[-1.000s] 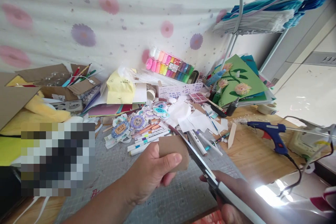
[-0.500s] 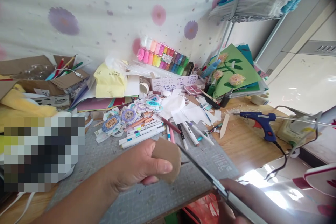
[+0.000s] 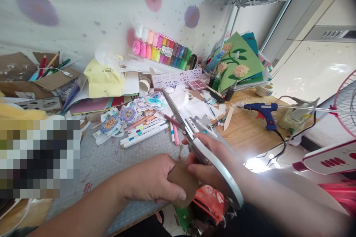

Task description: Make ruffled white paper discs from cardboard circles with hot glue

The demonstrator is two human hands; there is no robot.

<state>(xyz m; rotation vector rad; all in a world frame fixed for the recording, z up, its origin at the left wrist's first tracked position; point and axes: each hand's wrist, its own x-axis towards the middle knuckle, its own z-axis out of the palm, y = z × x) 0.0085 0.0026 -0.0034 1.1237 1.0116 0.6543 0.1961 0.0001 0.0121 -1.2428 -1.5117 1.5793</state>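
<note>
My left hand [image 3: 151,181] pinches a small piece of brown cardboard [image 3: 182,182] over the near edge of the grey cutting mat [image 3: 116,159]. My right hand [image 3: 211,163] is wrapped round the white handles of a pair of scissors [image 3: 194,144]. The closed blades point up and away, toward the heap of markers [image 3: 144,133]. The fingers of my right hand also touch the cardboard's right edge.
Round paper badges [image 3: 128,113], paper scraps and pens litter the mat. A blue glue gun [image 3: 264,113] lies on the wooden table at the right. A case of coloured clay [image 3: 161,50], a green flower card [image 3: 236,61], cardboard boxes [image 3: 33,77] and a pink fan [image 3: 342,126] stand around.
Both hands have come back toward me and together. The scissors swung up from beside the cardboard, blades now shut and pointing away. The view has shifted right and down.
</note>
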